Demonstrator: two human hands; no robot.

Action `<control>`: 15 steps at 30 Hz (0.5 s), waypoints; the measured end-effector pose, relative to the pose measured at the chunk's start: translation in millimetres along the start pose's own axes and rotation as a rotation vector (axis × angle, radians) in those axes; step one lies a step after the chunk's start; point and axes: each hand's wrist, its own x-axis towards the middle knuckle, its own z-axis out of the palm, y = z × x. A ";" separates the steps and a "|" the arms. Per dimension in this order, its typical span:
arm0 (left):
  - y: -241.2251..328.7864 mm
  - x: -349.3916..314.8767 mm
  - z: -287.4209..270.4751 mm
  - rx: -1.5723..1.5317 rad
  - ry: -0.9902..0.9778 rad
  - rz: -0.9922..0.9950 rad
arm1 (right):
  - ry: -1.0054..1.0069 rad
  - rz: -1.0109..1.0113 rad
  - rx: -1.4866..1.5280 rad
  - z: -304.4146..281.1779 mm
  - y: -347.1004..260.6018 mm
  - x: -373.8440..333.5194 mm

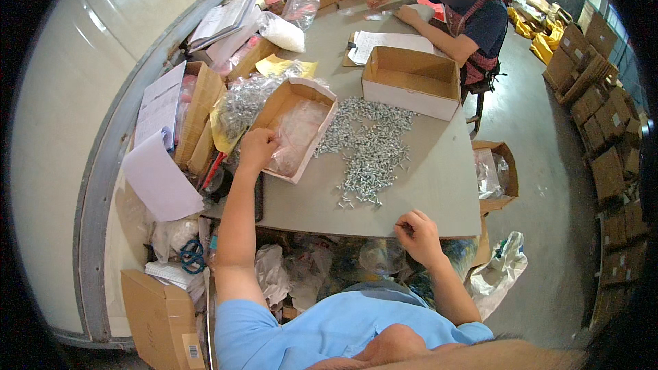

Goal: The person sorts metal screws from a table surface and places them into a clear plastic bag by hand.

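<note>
My left hand (259, 149) reaches over the near left wall of an open white-sided cardboard box (327, 118). Its fingers are bent together beside the clear plastic bags (299, 125) inside; whatever they pinch is hidden. To the right of that box, a spread of small silvery screws (373, 154) lies loose on the grey table (301, 205). Near the table's front edge is my right hand (419, 236), its fingers curled closed. What it holds, if anything, cannot be seen.
Another open box (411, 85) stands behind the screws, beside a clipboard with paper (391, 46). A co-worker (473, 27) sits at the far right. Filled clear bags (253, 99) and papers (161, 99) crowd the left side. A carton (497, 175) stands by the right edge.
</note>
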 end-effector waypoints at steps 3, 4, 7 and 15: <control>0.6 -3.6 7.5 -0.134 0.202 -0.050 | -0.007 -0.004 -0.014 0.1 -1.4 0.1; 2.6 -4.2 9.7 -0.182 0.290 -0.067 | -0.012 -0.002 -0.019 -0.1 -1.6 0.0; 13.7 -7.9 -1.1 -0.218 0.205 -0.093 | -0.016 0.007 -0.008 1.0 0.8 -0.9; 54.2 -61.7 5.0 -0.935 0.136 -0.116 | -0.046 0.020 -0.102 5.0 5.3 12.8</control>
